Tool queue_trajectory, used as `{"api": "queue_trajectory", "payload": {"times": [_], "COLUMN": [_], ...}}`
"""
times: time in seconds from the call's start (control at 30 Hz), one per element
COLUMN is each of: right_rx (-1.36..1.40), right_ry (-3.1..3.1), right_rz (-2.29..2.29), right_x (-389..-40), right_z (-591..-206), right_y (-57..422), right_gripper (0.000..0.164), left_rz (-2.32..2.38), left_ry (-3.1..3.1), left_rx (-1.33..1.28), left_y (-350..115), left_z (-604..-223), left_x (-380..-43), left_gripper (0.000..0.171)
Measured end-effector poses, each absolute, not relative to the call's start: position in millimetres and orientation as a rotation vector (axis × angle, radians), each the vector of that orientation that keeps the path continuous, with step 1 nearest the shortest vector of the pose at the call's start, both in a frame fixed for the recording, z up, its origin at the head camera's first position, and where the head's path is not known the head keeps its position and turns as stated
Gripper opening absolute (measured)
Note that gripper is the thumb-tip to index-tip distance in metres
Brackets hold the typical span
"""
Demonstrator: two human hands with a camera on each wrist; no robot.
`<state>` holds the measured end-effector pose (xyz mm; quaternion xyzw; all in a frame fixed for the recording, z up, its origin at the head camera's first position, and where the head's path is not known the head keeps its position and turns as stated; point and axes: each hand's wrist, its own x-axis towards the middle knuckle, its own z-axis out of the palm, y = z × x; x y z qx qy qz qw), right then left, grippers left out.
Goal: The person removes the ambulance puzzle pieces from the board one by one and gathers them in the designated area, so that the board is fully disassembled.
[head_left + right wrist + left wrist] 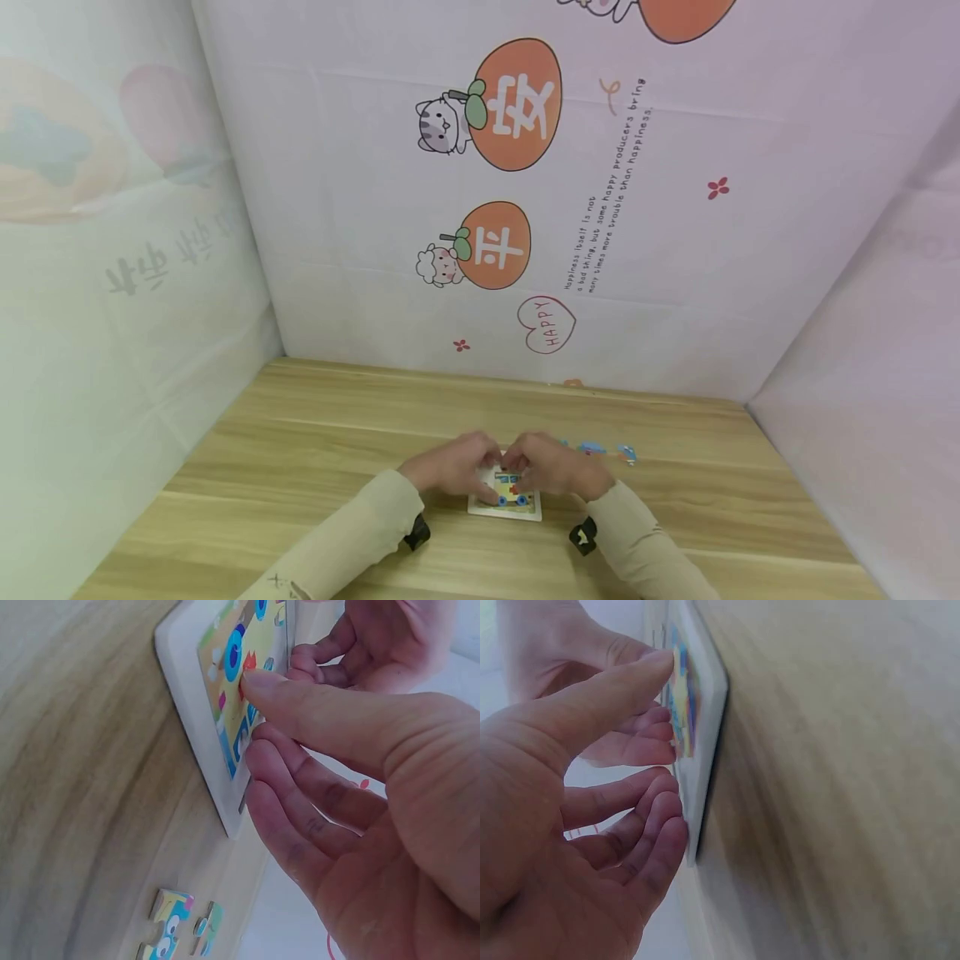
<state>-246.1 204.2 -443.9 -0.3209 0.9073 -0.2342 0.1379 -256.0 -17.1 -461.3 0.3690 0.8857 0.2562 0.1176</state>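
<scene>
A small jigsaw board (517,514) with a white rim lies on the wooden table, both hands bent over it. Its picture (264,639) shows a yellow vehicle with blue wheels and a red cross. My left hand (453,463) has its thumb on the picture's left side, the other fingertips along the board's far part. From the right, my right hand (555,465) rests its thumb beside the red cross, its loosely bent fingertips at the picture's far edge. The hands cover the far part of the board.
Several loose jigsaw pieces (592,448) lie behind my right hand; one, seen in the right wrist view, is a blue and yellow piece (172,919) with cartoon eyes. Printed white cloth walls (637,350) enclose the table (330,442) at the back and sides.
</scene>
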Motion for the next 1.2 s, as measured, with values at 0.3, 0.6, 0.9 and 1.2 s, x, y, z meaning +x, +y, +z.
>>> {"api": "queue_trajectory", "payload": {"times": [0.3,0.6,0.9,1.2], "right_rx": [-0.914,-0.928,-0.912,-0.958], "right_ry": [2.625,2.644,2.648,2.637], "right_rz": [-0.688,-0.701,-0.751,-0.848], "right_x": [-244.5,-245.7,-245.6,-244.8], "right_z": [-445.9,-447.2,-444.8,-432.3], "right_y": [204.8,204.2,204.9,206.0], "right_gripper": [0.034,0.030,0.028,0.003], "left_rz": [0.726,0.728,0.727,0.721], "left_ry": [2.598,2.602,2.598,2.602], "left_rx": [1.043,1.008,1.004,1.005], "left_y": [-14.1,-12.3,-12.3,-12.1], "left_z": [-461.1,-459.8,-462.6,-457.9], "left_x": [-251.0,-249.8,-250.2,-247.4], "left_gripper": [0.058,0.060,0.061,0.061]}}
